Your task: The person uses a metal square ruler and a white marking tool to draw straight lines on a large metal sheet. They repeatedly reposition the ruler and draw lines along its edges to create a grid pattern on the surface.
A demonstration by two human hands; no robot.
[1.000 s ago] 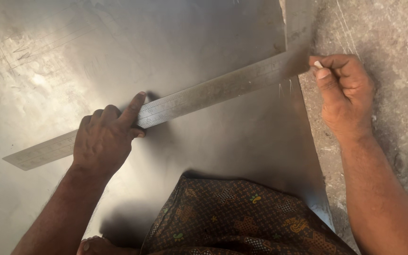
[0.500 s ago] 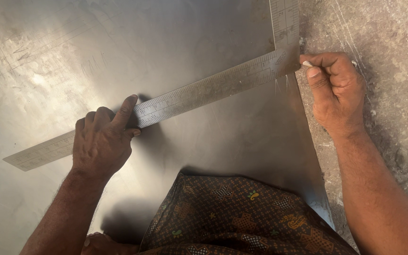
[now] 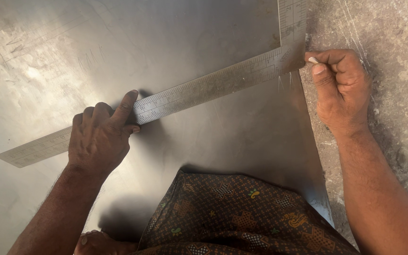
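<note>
— Where does the steel square (image 3: 204, 89) lie?

— Flat on the metal sheet (image 3: 166, 38). Its long arm runs slantwise, from low at the sheet's left part up to a corner close to the sheet's right edge; from that corner the short arm goes straight up, out of view at the top.

— And the hands?

— The left hand (image 3: 99, 139) lies on the long arm, well toward the low end from the corner. The fingers are spread and bent over the blade, the thumb stretched along its lower edge — pressing it down rather than gripping it.

— The right one?

— The right hand (image 3: 341, 89) sits just past the square's corner, at the sheet's right edge. It is closed tight, thumb and forefinger pinching a small pale marker (image 3: 312, 60) whose tip touches the corner of the square. What kind of marker it is I cannot tell; only the white tip shows.

— What lies around the square?

— The sheet is dull grey, with faint scratches and a bright patch of glare far up-left of the square. Beyond the sheet's right edge, under the right wrist, is a rough concrete floor (image 3: 393, 47). Below the square, at the bottom of the view, a brown patterned cloth (image 3: 242, 217) covers the person's lap, and a bare foot (image 3: 95, 243) rests on the sheet beside it.
</note>
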